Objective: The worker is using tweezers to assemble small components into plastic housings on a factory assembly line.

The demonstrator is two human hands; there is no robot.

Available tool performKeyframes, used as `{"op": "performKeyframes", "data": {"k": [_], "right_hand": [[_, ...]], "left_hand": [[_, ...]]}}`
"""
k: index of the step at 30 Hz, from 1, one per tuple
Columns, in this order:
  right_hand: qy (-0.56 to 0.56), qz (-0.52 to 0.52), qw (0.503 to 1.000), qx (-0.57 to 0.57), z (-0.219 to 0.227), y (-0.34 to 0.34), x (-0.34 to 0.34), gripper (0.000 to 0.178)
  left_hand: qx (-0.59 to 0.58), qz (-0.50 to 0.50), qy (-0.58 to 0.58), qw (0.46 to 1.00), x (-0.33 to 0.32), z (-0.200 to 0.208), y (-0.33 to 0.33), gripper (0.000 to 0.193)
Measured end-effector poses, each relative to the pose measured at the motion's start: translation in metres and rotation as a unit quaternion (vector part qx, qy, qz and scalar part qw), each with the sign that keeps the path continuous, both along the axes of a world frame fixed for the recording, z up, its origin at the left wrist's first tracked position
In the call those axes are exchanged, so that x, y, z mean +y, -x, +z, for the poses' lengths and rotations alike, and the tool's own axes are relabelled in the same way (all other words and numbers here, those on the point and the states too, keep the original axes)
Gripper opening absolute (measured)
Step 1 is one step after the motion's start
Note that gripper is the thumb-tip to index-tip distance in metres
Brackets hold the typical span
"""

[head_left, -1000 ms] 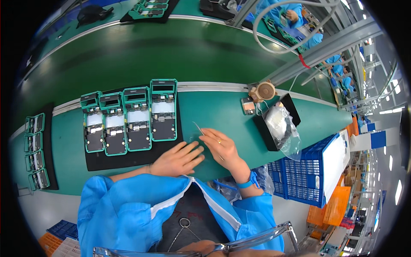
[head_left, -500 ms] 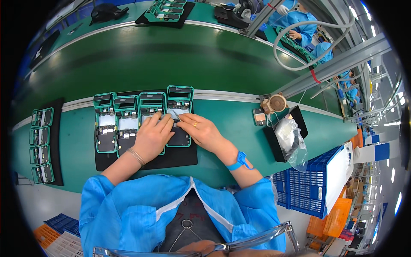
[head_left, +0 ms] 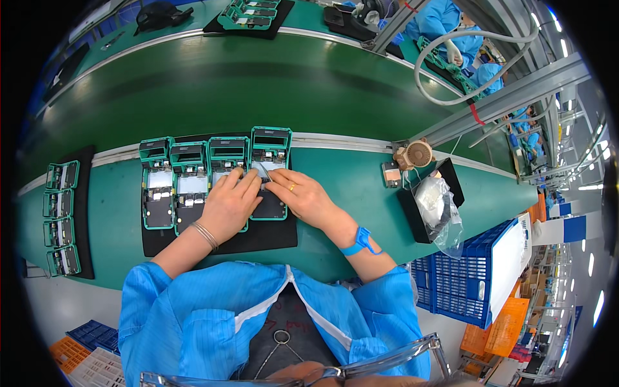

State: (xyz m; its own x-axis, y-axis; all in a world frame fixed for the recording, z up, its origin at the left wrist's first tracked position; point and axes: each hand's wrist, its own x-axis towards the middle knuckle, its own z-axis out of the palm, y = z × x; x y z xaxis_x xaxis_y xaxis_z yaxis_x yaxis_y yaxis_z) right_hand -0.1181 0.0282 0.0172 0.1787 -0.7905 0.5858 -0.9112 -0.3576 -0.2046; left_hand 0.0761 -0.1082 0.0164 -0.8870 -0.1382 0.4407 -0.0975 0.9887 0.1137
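Four green-framed electronic units stand side by side on a black mat (head_left: 271, 240), with white panels and circuit parts showing. My left hand (head_left: 231, 201) lies across the third unit (head_left: 229, 146), its fingers stretched toward the fourth unit (head_left: 271, 137) and its thumb apart. What is under that palm is hidden. My right hand (head_left: 303, 198) is closed on a thin metal tool, which looks like tweezers (head_left: 265, 170). The tool's tip points into the upper middle of the fourth unit. To the left are the first unit (head_left: 158, 201) and the second unit (head_left: 189, 151).
More green units (head_left: 60, 231) rest on a black mat at the far left. A small brown fan (head_left: 418, 155) and a black box (head_left: 419, 222) with clear plastic bags stand to the right. A blue crate (head_left: 454, 284) is below the table edge. Across the green belt (head_left: 258, 77), people work.
My hands and the tool hold nearly the same place over the units. Beyond the belt, a co-worker's hands and arms have shifted.
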Motion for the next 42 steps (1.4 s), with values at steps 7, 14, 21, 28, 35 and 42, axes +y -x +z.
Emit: {"op": "performKeyframes", "data": {"k": [7,14,21,28,35,42], "right_hand": [[0.0,-0.003,0.999,0.032,-0.001,0.0,0.001,0.032],[-0.024,-0.038,0.998,0.036,0.018,0.004,0.026,0.031],[-0.064,-0.137,0.985,-0.087,0.014,-0.001,0.134,0.032],[-0.06,-0.167,0.975,-0.134,0.001,-0.017,0.164,0.03],[-0.058,-0.173,0.976,-0.121,-0.005,-0.012,0.166,0.032],[-0.069,-0.161,0.98,-0.093,-0.003,-0.014,0.165,0.038]], "left_hand": [[-0.029,0.009,-0.018,0.999,0.0,0.005,0.003,0.046],[-0.054,0.007,-0.011,0.998,0.003,0.005,0.007,0.047],[0.014,-0.16,-0.074,0.984,0.048,0.017,0.006,0.061],[-0.051,-0.283,-0.016,0.958,0.087,-0.032,0.02,0.072],[-0.052,-0.28,-0.007,0.958,0.088,-0.039,0.022,0.074],[-0.046,-0.275,-0.009,0.96,0.086,-0.04,0.02,0.072]]}}
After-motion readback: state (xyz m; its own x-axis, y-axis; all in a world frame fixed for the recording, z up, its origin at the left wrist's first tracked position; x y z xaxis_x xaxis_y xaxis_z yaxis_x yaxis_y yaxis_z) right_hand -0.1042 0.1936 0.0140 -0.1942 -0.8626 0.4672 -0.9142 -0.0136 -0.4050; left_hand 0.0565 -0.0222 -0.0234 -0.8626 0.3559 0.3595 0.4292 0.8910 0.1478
